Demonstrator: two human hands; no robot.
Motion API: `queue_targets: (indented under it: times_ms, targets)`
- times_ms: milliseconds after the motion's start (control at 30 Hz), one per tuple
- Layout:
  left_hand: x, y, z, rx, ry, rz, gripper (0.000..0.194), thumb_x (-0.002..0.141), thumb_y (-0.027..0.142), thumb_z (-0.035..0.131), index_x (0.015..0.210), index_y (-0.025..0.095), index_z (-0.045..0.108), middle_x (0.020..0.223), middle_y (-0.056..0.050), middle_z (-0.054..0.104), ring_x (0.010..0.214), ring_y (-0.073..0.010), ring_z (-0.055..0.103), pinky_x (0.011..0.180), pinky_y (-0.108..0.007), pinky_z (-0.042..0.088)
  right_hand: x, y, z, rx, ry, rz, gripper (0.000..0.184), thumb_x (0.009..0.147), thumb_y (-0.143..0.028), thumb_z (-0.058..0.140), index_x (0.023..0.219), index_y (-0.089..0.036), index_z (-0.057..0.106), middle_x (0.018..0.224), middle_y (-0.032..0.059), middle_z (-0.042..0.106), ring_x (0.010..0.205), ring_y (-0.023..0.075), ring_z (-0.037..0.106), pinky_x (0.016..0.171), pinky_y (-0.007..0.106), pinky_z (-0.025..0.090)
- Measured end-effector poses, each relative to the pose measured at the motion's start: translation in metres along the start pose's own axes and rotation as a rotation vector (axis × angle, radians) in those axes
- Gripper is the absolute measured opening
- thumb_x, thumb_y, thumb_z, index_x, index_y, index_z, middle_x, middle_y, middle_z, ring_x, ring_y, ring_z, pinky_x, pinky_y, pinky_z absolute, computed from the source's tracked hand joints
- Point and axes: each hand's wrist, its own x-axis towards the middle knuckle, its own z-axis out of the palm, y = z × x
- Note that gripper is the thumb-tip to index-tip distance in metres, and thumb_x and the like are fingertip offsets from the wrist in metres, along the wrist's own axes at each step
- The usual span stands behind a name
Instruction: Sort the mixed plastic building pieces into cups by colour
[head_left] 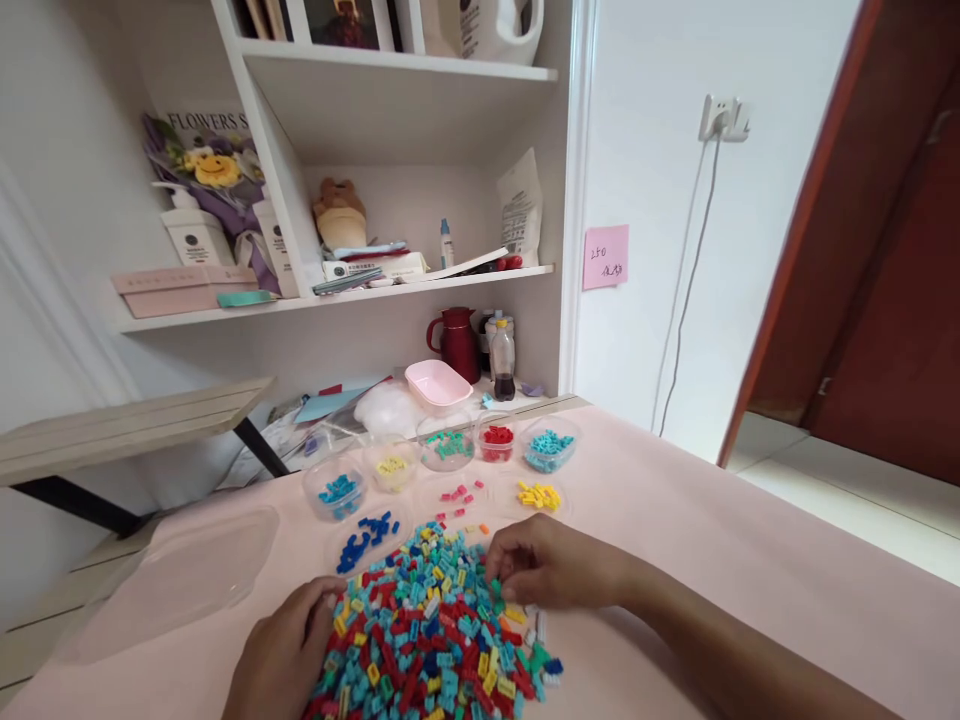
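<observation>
Left hand (281,648), right hand (553,562) at brick pile (427,630), bottom centre.
Both curled narrow; can't tell if holding anything.

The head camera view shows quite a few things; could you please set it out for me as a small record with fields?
Surface: pink tabletop
Main heap: small mixed-colour bricks
Left hand: at the heap's left edge; grip unclear
Right hand: at the heap's upper right, fingers curled; grip unclear
In clear containers: blue bricks, pale yellow bricks, green bricks, red bricks, turquoise bricks
Nearer the heap: dark blue bricks, pink bricks, yellow bricks
Behind: pink basin, dark red jug
Wall: pink note
</observation>
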Motion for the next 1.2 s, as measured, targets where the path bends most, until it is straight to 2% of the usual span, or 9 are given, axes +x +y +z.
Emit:
queue_targets:
  times_ms: [200,433,533,633,767,833,933,1100,1200]
  targets:
    - [-0.002,0.004,-0.004,-0.033,0.008,-0.004,0.029,0.084,0.035,0.042,0.091,0.031,0.07,0.101,0.004,0.075,0.096,-0.0184,0.068,0.078,-0.024,0.05,-0.001,0.004,0.001,-0.031,0.025,0.002,0.018,0.073,-0.019,0.062,0.089,-0.019,0.068,0.069,-0.0027,0.06,0.059,0.0088,0.05,0.053,0.018,0.037]
    - [-0.008,0.008,-0.009,-0.153,0.047,-0.024,0.03,0.083,0.035,0.042,0.087,0.029,0.071,0.099,0.003,0.075,0.093,-0.0183,0.068,0.076,-0.023,0.05,0.018,0.009,-0.007,0.152,0.093,0.067,0.016,0.074,-0.026,0.062,0.087,-0.017,0.064,0.066,-0.0016,0.063,0.053,0.0108,0.057,0.052,0.023,0.045]
    - [-0.009,0.007,-0.009,-0.175,0.069,-0.043,0.03,0.083,0.033,0.042,0.084,0.029,0.071,0.095,0.003,0.076,0.091,-0.0186,0.069,0.075,-0.023,0.05,0.048,-0.013,-0.03,-0.022,0.28,0.043,0.017,0.072,-0.021,0.061,0.089,-0.018,0.065,0.063,-0.0024,0.063,0.05,0.0107,0.058,0.048,0.021,0.044]
    - [-0.009,0.005,-0.007,-0.207,0.09,-0.056,0.029,0.082,0.032,0.042,0.083,0.029,0.071,0.092,0.003,0.076,0.089,-0.0184,0.069,0.073,-0.023,0.05,0.085,-0.039,-0.057,-0.166,0.585,-0.016,0.019,0.075,-0.022,0.059,0.093,-0.019,0.065,0.067,-0.0015,0.063,0.05,0.0108,0.059,0.048,0.021,0.043]
    - [-0.009,0.001,-0.005,-0.282,0.105,-0.084,0.031,0.084,0.035,0.041,0.088,0.027,0.07,0.088,0.002,0.075,0.085,-0.019,0.07,0.067,-0.024,0.051,0.116,-0.057,-0.074,-0.171,0.724,-0.029,0.029,0.08,-0.026,0.057,0.109,-0.019,0.06,0.079,0.0022,0.065,0.053,0.0097,0.059,0.048,0.021,0.042]
    - [-0.008,-0.001,-0.005,-0.304,0.091,-0.095,0.031,0.084,0.037,0.04,0.089,0.027,0.07,0.089,0.001,0.075,0.083,-0.0191,0.07,0.065,-0.024,0.052,0.115,-0.058,-0.07,-0.148,0.727,-0.03,0.026,0.084,-0.032,0.052,0.104,-0.018,0.061,0.077,0.0031,0.065,0.053,0.0099,0.059,0.046,0.02,0.041]
    - [-0.007,-0.002,-0.004,-0.302,0.073,-0.089,0.03,0.083,0.035,0.042,0.087,0.028,0.07,0.093,0.002,0.075,0.086,-0.0186,0.069,0.07,-0.024,0.051,0.091,-0.052,-0.055,-0.107,0.68,-0.035,0.031,0.087,-0.041,0.046,0.092,-0.016,0.063,0.07,0.0025,0.063,0.05,0.0103,0.058,0.044,0.021,0.041]
    - [-0.006,-0.002,-0.004,-0.281,0.064,-0.115,0.031,0.084,0.036,0.04,0.089,0.027,0.07,0.085,0.002,0.075,0.078,-0.0188,0.069,0.067,-0.025,0.049,0.029,-0.025,-0.031,-0.015,0.36,-0.032,0.035,0.088,-0.044,0.046,0.09,-0.015,0.065,0.066,0.0007,0.06,0.047,0.0095,0.054,0.045,0.021,0.038]
    - [-0.006,-0.001,-0.003,-0.312,0.047,-0.139,0.032,0.083,0.039,0.041,0.092,0.026,0.069,0.078,0.001,0.073,0.068,-0.0186,0.067,0.061,-0.025,0.048,0.002,-0.002,-0.023,-0.025,0.286,0.038,0.034,0.087,-0.044,0.048,0.085,-0.015,0.066,0.061,-0.0005,0.058,0.045,0.0087,0.048,0.046,0.022,0.036]
